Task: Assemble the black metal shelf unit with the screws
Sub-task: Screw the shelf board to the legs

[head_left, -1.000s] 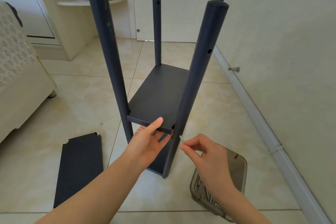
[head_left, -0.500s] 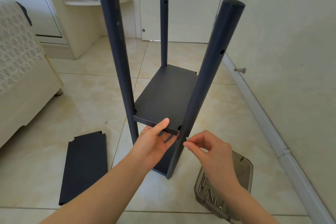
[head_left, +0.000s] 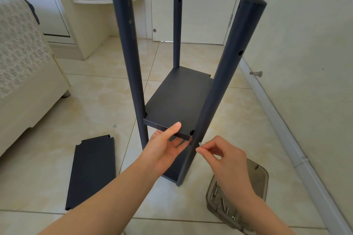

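Observation:
The black shelf unit stands on the tiled floor with several upright round posts. Its middle shelf panel [head_left: 177, 99] sits between them. My left hand [head_left: 164, 147] grips the panel's near edge, thumb on top and fingers underneath. My right hand [head_left: 223, 156] pinches a small silver screw [head_left: 199, 144] against the near right post [head_left: 219, 89], level with the panel's corner. A loose black shelf panel [head_left: 91, 170] lies flat on the floor to the left. A lower panel at the unit's base is mostly hidden behind my left hand.
A translucent plastic tray [head_left: 261, 175] holding several screws sits on the floor under my right forearm. A wall with a baseboard runs along the right, with a door stopper [head_left: 257, 74]. A cream sofa [head_left: 24, 74] stands at the left, a closed door behind.
My right hand has brought the screw closer to the near right post. My left hand keeps its hold on the panel's edge. The camera has shifted slightly.

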